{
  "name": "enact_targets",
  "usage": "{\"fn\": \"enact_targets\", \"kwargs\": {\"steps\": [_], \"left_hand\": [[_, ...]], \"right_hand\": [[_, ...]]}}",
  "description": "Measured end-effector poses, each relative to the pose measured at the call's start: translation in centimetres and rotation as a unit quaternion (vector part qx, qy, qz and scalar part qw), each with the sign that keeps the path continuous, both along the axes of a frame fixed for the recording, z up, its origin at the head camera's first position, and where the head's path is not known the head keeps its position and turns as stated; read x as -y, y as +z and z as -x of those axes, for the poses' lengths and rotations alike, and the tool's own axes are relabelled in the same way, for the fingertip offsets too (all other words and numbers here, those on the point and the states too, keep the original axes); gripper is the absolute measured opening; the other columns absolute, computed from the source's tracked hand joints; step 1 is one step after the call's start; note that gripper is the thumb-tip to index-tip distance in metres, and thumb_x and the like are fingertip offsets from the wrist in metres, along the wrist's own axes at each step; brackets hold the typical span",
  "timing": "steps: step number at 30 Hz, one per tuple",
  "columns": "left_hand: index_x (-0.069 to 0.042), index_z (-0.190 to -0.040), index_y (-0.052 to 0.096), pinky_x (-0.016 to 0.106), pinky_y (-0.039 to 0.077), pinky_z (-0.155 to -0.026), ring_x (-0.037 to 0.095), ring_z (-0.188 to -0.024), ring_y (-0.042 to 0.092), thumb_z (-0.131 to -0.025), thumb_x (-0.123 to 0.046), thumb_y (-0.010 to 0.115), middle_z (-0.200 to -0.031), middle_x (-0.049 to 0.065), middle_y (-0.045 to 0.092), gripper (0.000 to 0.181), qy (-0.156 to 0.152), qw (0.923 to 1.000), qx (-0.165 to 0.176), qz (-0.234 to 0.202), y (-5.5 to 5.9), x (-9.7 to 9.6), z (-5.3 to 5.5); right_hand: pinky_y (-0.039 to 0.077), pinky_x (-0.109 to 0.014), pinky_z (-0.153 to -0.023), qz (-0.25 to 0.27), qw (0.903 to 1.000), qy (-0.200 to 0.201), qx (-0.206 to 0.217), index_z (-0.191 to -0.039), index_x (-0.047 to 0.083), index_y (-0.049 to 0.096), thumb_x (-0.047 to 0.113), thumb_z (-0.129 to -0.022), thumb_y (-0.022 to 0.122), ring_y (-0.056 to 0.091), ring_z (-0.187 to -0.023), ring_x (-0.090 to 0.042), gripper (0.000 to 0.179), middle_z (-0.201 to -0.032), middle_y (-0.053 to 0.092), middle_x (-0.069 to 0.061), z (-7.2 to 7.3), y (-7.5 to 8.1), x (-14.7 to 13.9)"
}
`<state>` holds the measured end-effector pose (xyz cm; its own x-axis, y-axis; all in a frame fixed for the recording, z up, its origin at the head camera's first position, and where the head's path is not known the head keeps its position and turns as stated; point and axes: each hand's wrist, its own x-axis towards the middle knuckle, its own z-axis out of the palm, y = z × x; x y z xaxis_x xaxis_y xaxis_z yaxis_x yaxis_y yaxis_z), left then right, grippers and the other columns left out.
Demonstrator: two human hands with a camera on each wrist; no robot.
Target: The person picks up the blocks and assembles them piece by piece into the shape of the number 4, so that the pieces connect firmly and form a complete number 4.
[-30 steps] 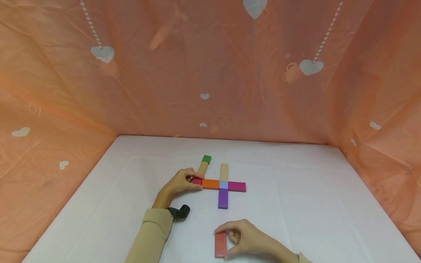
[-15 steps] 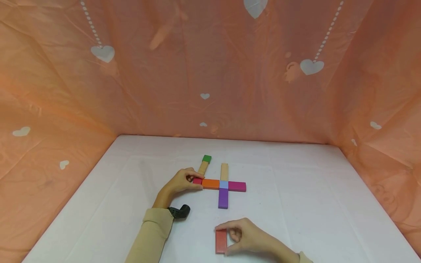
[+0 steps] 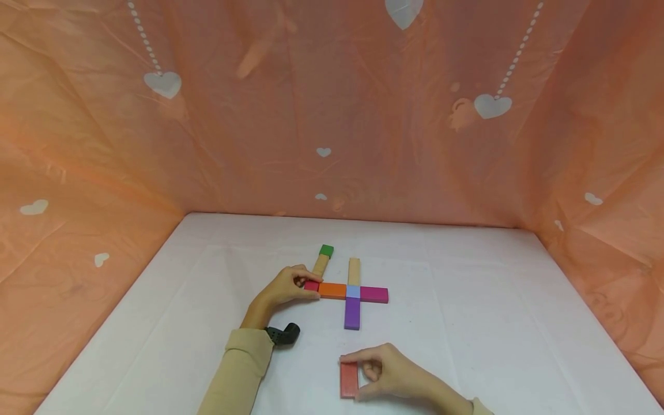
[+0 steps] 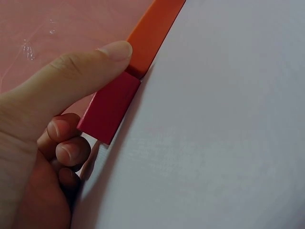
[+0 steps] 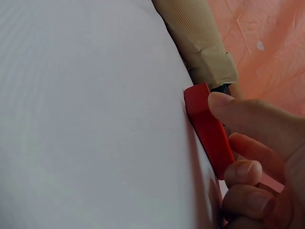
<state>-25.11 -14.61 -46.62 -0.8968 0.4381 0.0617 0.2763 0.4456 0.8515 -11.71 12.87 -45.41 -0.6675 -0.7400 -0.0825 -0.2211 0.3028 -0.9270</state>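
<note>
My left hand pinches a small crimson block where it meets an orange block; the thumb is near the seam, the index finger on the far side. The orange block runs to a light blue block, with a magenta block to its right, a purple block on the near side and a plain wooden block on the far side. Nearer the body, my right hand grips a red block by its ends between thumb and index finger, low over the table.
Beyond my left fingers, a second wooden block lies slanted with a green block at its far end. White cloth covers the table. Orange fabric with hearts encloses its back and sides.
The red block and my right hand have shifted slightly forward, away from the body. My left hand and the joined blocks look unchanged.
</note>
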Motion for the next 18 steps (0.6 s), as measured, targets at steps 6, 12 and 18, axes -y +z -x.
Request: {"fn": "enact_targets", "kwargs": {"steps": [6,12,18], "left_hand": [[-0.005,-0.102,0.075,0.017,0.031,-0.065,0.008,-0.072,0.038,-0.073,-0.014,0.083,-0.077,0.0,0.042,0.032,0.003,0.9999,0.008,-0.007,-0.16,-0.01,0.05],[-0.004,-0.102,0.075,0.016,0.031,-0.065,0.008,-0.072,0.038,-0.073,-0.013,0.083,-0.077,0.0,0.042,0.032,0.004,0.9999,0.006,-0.008,-0.24,-0.05,0.09],[-0.005,-0.102,0.075,0.017,0.031,-0.065,0.008,-0.072,0.038,-0.073,-0.014,0.083,-0.077,-0.001,0.042,0.031,0.002,1.0,0.004,-0.005,-0.07,-0.05,0.03]], "right_hand": [[0.027,-0.013,-0.052,-0.016,0.9997,-0.013,0.015,-0.125,0.005,0.064,0.019,-0.08,0.077,0.032,-0.054,0.006,0.049,-0.059,0.033,0.01,-0.01,0.03,-0.1],[0.028,-0.013,-0.052,-0.021,0.9994,-0.018,0.021,-0.125,0.005,0.064,0.019,-0.081,0.077,0.032,-0.054,0.006,0.049,-0.058,0.033,0.011,-0.09,0.17,-0.02],[0.028,-0.013,-0.051,-0.015,0.9995,-0.022,0.015,-0.125,0.003,0.064,0.016,-0.08,0.077,0.032,-0.054,0.006,0.049,-0.057,0.033,0.002,-0.16,0.33,0.0]]}}
